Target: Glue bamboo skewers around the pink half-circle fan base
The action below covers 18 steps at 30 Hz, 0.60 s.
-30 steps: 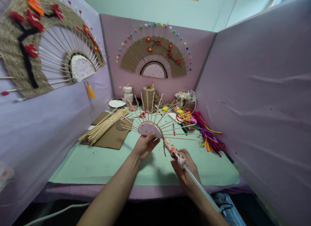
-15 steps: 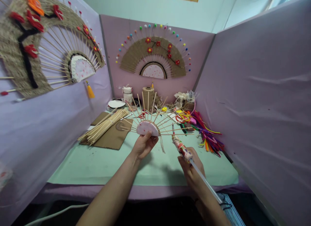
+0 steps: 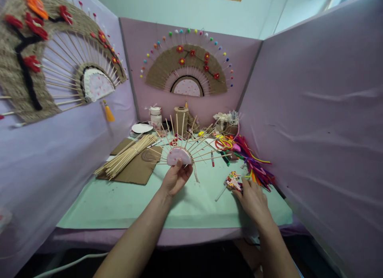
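My left hand [image 3: 177, 177] is closed on a half-made fan [image 3: 178, 156], thumb over its pale, red-specked half-round base. Thin wooden sticks spread out from that base, and a strand of twine hangs at its right side. At the right, my right hand [image 3: 253, 196] has its fingers closed around the end of a glue gun [image 3: 233, 181] covered in flowered material. The glue gun is on its side at the tabletop, a clear glue stick [image 3: 220, 193] poking out toward the lower left. Part of its handle is hidden by my fingers.
A bundle of sticks [image 3: 128, 154] lies on brown cardboard [image 3: 137, 172] at the left. Colourful pipe cleaners [image 3: 257, 168] are heaped at the right. A twine roll [image 3: 181, 122] and white jar [image 3: 155, 117] stand behind. Fabric-covered panels [image 3: 314, 110] enclose the table; finished fans [image 3: 155, 72] hang there.
My right hand has moved right with the glue gun, turning it and lowering it to the table. The fan in my left hand has barely shifted.
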Each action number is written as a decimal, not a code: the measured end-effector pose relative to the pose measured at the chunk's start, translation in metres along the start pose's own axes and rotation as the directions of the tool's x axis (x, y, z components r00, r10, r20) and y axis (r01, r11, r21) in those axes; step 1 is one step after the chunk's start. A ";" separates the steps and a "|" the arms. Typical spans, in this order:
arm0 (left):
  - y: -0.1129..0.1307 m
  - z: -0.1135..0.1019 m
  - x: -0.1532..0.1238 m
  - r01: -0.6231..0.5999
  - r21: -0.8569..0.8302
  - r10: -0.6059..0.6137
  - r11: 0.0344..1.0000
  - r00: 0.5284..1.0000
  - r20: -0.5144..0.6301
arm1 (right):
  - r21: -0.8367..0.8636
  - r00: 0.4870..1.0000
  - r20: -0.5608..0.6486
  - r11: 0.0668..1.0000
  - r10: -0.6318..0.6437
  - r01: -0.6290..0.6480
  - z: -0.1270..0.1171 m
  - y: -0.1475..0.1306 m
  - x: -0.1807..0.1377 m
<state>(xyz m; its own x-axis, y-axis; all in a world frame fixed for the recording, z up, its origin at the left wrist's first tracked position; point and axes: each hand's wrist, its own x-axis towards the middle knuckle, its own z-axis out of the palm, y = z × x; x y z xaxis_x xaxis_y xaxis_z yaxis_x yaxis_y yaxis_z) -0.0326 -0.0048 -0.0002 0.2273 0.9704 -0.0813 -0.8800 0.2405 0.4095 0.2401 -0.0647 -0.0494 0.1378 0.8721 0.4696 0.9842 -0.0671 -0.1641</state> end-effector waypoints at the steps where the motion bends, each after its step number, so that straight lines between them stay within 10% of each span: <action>1: 0.000 0.000 0.000 0.000 -0.005 0.000 1.000 1.000 0.002 | 0.012 0.999 -0.046 1.000 0.002 -0.002 -0.008 -0.007 0.001; 7: -0.003 0.001 -0.001 0.005 0.010 -0.005 1.000 1.000 0.020 | 0.387 0.897 -0.319 0.822 -0.306 0.418 -0.052 -0.084 0.009; 18: -0.011 0.007 -0.004 -0.101 0.072 0.101 0.992 0.995 0.008 | 0.270 0.724 -0.542 0.728 -0.427 0.630 -0.049 -0.131 0.029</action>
<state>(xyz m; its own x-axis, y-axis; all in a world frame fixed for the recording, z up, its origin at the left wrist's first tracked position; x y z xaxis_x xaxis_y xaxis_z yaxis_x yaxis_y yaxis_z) -0.0213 -0.0115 0.0018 0.1410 0.9895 -0.0323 -0.8660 0.1390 0.4803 0.1206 -0.0539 0.0282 -0.2595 0.3974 0.8802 0.7731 0.6317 -0.0573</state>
